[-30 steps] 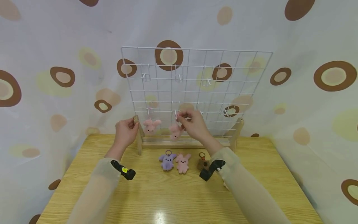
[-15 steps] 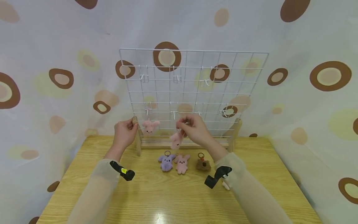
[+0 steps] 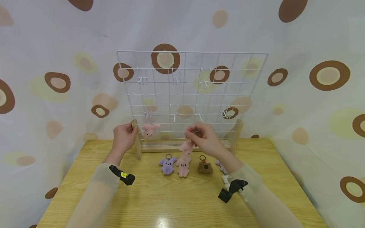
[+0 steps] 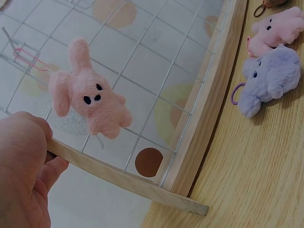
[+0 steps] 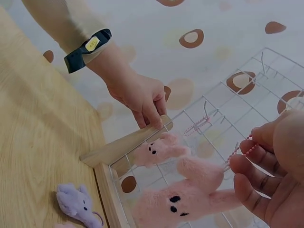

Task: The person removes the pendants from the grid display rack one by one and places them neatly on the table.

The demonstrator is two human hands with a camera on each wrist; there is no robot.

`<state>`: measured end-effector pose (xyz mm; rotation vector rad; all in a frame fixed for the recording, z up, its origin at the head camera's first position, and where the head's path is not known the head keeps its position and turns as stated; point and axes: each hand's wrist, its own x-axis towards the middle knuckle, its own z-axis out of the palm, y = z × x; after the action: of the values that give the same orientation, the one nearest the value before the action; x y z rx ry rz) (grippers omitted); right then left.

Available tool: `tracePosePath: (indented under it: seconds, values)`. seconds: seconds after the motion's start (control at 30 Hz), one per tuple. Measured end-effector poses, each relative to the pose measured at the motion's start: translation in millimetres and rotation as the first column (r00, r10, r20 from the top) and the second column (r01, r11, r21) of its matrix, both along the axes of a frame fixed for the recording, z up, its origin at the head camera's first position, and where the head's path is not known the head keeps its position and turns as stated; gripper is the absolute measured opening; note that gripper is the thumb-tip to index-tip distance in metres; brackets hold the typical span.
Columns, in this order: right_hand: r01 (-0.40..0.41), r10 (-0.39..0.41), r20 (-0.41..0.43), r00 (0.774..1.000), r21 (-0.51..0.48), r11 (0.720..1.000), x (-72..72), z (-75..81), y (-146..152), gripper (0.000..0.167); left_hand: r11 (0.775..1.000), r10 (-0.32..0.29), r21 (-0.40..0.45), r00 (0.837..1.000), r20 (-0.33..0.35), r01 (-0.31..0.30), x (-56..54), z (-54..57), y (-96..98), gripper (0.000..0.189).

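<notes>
My right hand [image 3: 206, 139] pinches the pink bead chain [image 5: 232, 155] of a pink plush bunny keychain [image 3: 186, 148], which dangles in front of the lower part of the white wire grid [image 3: 185, 94]. In the right wrist view that bunny's face is turned toward the camera. My left hand [image 3: 124, 136] grips the top of the stand's left wooden post [image 4: 118, 175], with thumb and fingers on either side. Close to this hand, another pink bunny [image 4: 95, 95] hangs by its chain from the lower left hook.
On the table before the stand lie a purple plush [image 3: 167, 166], a pink bunny [image 3: 183, 167] and a brown plush [image 3: 205, 167] with a ring. A further purple plush [image 3: 222, 167] and a white item [image 3: 226, 181] are partly behind my right arm. Bare hooks [image 3: 174, 117] project from the grid.
My right hand has drawn the bunny down and to the right, away from the lower middle hook, now bare. My left hand keeps its grip on the post. The head view has shifted slightly.
</notes>
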<state>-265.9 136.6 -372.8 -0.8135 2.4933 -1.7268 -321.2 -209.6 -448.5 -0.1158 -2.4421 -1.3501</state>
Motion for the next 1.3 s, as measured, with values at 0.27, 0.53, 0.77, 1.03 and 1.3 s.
tracePosePath:
  seconds: [0.27, 0.53, 0.77, 1.03, 1.3]
  values:
    - [0.009, -0.008, -0.011, 1.0, 0.024, 1.0, 10.0, -8.3, 20, 0.015, 1.0, 0.007, -0.004, 1.0, 0.006, -0.007, 0.1, 1.2, 1.3, 0.036]
    - [0.045, -0.045, 0.009, 0.999, 0.034, 0.998, 22.6, -19.6, 38, 0.016, 1.0, 0.023, -0.006, 1.0, 0.001, -0.023, 3.7, 0.0, -0.2, 0.034]
    - [0.064, -0.064, 0.01, 0.998, 0.026, 0.998, 34.6, -31.6, 58, 0.012, 1.0, 0.007, -0.006, 1.0, 0.006, -0.007, 2.4, -0.8, 0.8, 0.035]
    - [0.041, -0.041, -0.008, 0.999, 0.008, 0.999, 43.8, -47.9, 75, 0.011, 1.0, 0.01, -0.007, 1.0, 0.008, -0.01, 3.5, 1.7, 0.1, 0.035]
    - [0.046, -0.046, 0.005, 0.999, -0.003, 0.999, 54.9, -57.5, 88, 0.01, 1.0, 0.023, -0.013, 0.999, 0.026, -0.022, 3.7, 1.2, 1.9, 0.035]
